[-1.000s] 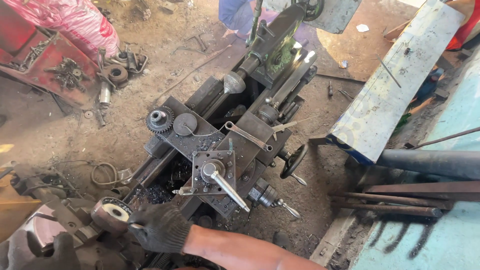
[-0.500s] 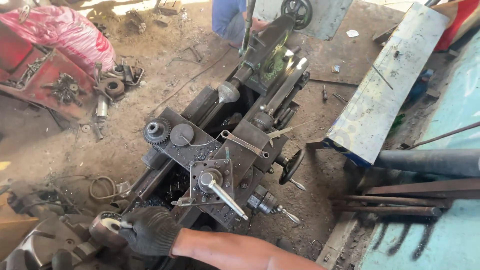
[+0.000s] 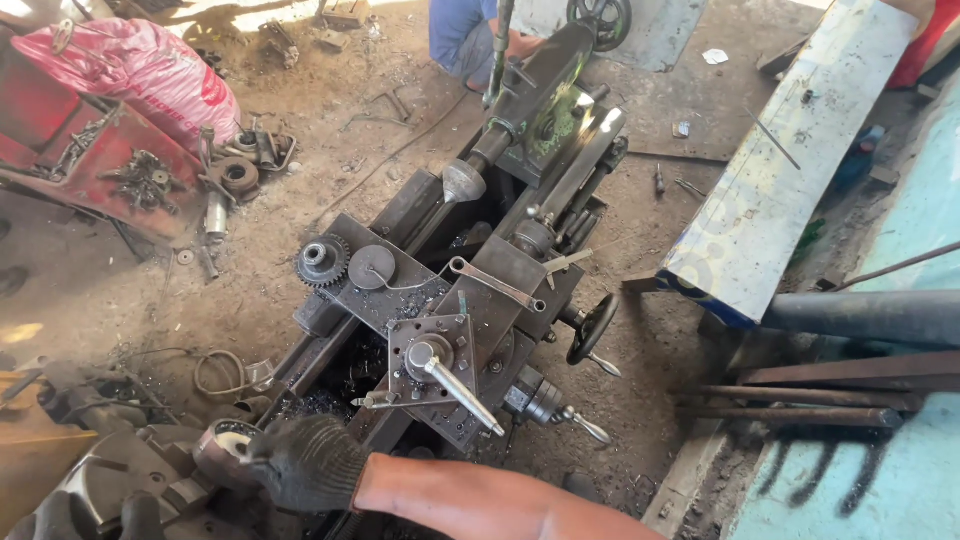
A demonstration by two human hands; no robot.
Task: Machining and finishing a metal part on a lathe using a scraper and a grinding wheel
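Greasy dark steel is the stuff of everything here, and the thing in hand is a short round metal part, a ring (image 3: 228, 447) with a pale face, sitting at the near end of the lathe (image 3: 470, 300), just left of and below the tool post (image 3: 432, 358). The right hand (image 3: 305, 462), in a black knit glove, is curled over the ring's right side, fingers wrapped on its rim, so it is closed on it; how tight cannot be told. The left hand (image 3: 70, 518), also gloved, shows only as dark fingers at the bottom edge, well left of the tool post; whether it grips anything cannot be told. I judge the ring heavy for its size, rigid and not fragile, but oily and likely to slip, so the knit glove helps; the rim is the sound place to hold, with fingers spread around it instead of pinching the face. Its pale face points up and a little left, toward the camera; being short, its long axis is hard to tell, though it appears to run roughly along the lathe bed, which slants from lower left up to the right past the tool post. A gear (image 3: 322, 260) lies up and left of the tool post, and a handwheel (image 3: 592, 328) to its right.
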